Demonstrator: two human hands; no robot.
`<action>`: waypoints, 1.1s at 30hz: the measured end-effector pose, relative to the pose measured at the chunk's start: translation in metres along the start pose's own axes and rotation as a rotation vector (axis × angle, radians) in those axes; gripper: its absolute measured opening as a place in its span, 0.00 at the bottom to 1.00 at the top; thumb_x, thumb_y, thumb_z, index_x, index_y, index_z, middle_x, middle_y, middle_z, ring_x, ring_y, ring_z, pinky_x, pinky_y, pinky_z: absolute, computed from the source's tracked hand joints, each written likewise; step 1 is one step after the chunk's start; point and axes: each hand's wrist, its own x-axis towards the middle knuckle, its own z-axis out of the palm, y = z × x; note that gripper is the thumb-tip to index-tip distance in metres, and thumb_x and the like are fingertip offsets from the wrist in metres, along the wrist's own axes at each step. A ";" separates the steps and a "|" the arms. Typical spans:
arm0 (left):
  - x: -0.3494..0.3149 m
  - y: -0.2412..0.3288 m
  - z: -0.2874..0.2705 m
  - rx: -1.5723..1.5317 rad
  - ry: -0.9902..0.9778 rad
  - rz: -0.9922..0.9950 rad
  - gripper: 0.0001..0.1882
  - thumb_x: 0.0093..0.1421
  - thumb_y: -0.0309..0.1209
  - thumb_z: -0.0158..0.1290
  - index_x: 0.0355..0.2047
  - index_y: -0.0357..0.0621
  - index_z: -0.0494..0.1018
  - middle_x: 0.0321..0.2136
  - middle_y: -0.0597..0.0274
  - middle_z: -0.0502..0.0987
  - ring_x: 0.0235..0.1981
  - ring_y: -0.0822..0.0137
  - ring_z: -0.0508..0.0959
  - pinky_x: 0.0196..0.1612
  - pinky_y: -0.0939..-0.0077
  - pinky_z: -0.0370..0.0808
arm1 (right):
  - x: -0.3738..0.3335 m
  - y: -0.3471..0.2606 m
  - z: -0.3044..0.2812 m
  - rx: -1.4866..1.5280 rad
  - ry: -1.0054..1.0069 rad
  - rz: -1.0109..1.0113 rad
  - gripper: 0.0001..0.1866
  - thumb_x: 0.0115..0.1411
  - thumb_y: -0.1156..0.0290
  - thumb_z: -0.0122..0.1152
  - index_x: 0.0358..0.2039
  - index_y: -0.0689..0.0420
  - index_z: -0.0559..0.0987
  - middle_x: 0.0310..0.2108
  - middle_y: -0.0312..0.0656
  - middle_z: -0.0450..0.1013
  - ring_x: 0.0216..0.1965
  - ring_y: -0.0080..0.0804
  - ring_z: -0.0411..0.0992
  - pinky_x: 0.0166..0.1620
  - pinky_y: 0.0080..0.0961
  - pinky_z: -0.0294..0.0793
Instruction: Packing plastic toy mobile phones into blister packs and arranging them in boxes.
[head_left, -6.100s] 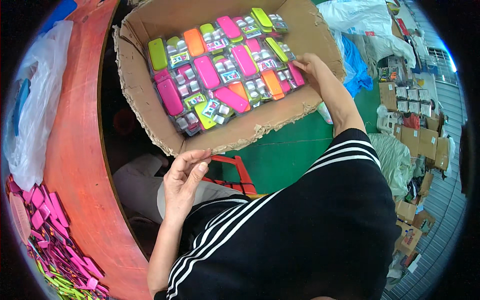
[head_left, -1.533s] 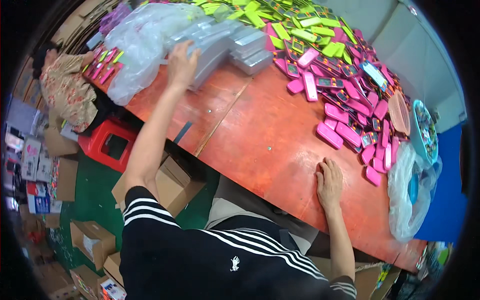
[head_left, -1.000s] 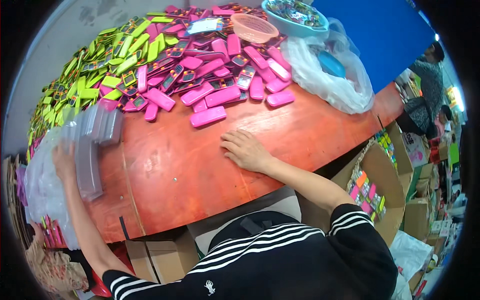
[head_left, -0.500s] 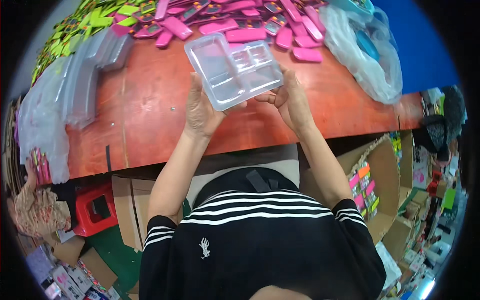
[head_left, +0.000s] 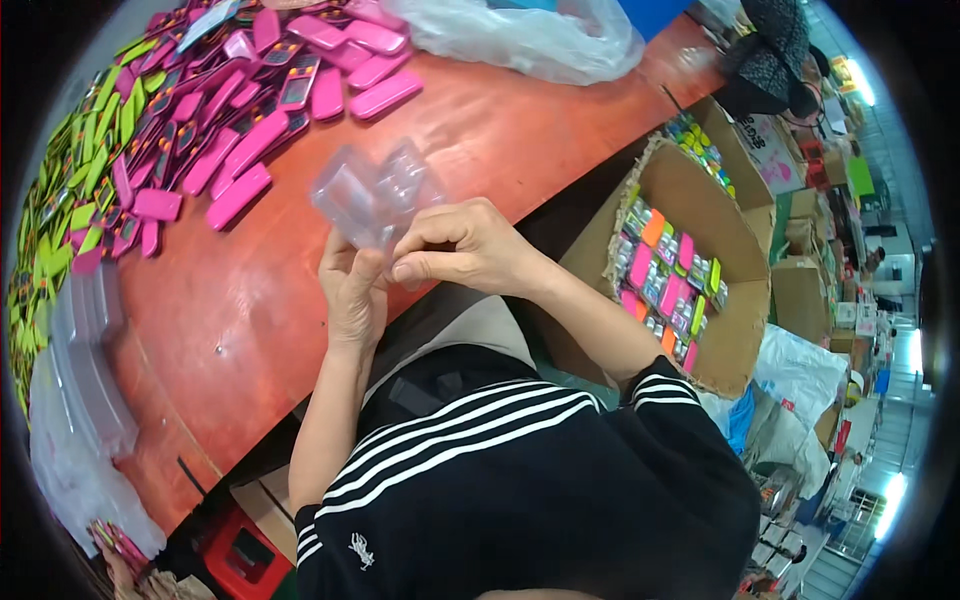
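A clear plastic compartment tray point(head_left: 350, 190) is tilted up over the near edge of the table, slightly blurred. My left hand point(head_left: 355, 290) is closed on its lower end, thumb up along the near side. Fingers bent into a pinch, my right hand point(head_left: 465, 245) grips the tray's lower corner close to the left thumb. The fingertips partly hide that corner. Beyond the tray lies a heap of pink plastic gadgets point(head_left: 245, 150), some showing small screens and orange buttons.
Lime-green gadgets point(head_left: 95, 150) spread along the far left of the red table point(head_left: 215, 330). Stacked clear trays point(head_left: 85, 370) stand at left by a plastic bag. Another bag point(head_left: 530, 40) lies at the back. An open carton point(head_left: 735, 330) holds packed colourful items. Another person's hand point(head_left: 120, 570) shows lower left.
My view has swung to the right. The tray has come closer to me, and my right hand has moved from its right side to pinch its lower corner.
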 end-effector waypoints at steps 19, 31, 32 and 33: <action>0.005 -0.004 -0.010 -0.059 0.052 -0.101 0.36 0.49 0.42 0.61 0.54 0.40 0.59 0.48 0.56 0.68 0.47 0.62 0.73 0.45 0.63 0.76 | 0.057 0.076 -0.084 -1.470 0.261 0.233 0.11 0.49 0.62 0.55 0.19 0.56 0.77 0.22 0.44 0.74 0.22 0.39 0.74 0.21 0.36 0.70; 0.007 -0.008 -0.005 0.004 0.080 -0.079 0.35 0.48 0.41 0.62 0.52 0.42 0.60 0.46 0.60 0.69 0.46 0.63 0.72 0.47 0.63 0.73 | 0.030 0.022 -0.043 -0.603 0.359 -0.131 0.12 0.50 0.64 0.63 0.31 0.58 0.78 0.25 0.40 0.74 0.29 0.33 0.74 0.31 0.25 0.71; 0.007 -0.006 -0.002 -0.022 0.050 -0.074 0.35 0.48 0.41 0.62 0.52 0.43 0.60 0.46 0.60 0.69 0.46 0.63 0.72 0.47 0.63 0.73 | 0.028 0.024 -0.068 -0.724 0.287 0.184 0.19 0.52 0.56 0.59 0.40 0.54 0.76 0.38 0.47 0.73 0.39 0.43 0.72 0.38 0.35 0.71; 0.008 -0.007 0.000 -0.018 0.047 -0.094 0.34 0.48 0.41 0.62 0.52 0.43 0.60 0.46 0.60 0.69 0.46 0.63 0.72 0.47 0.63 0.74 | 0.031 0.043 -0.087 -1.003 0.376 0.114 0.23 0.52 0.53 0.58 0.45 0.52 0.73 0.45 0.50 0.68 0.44 0.45 0.68 0.43 0.39 0.68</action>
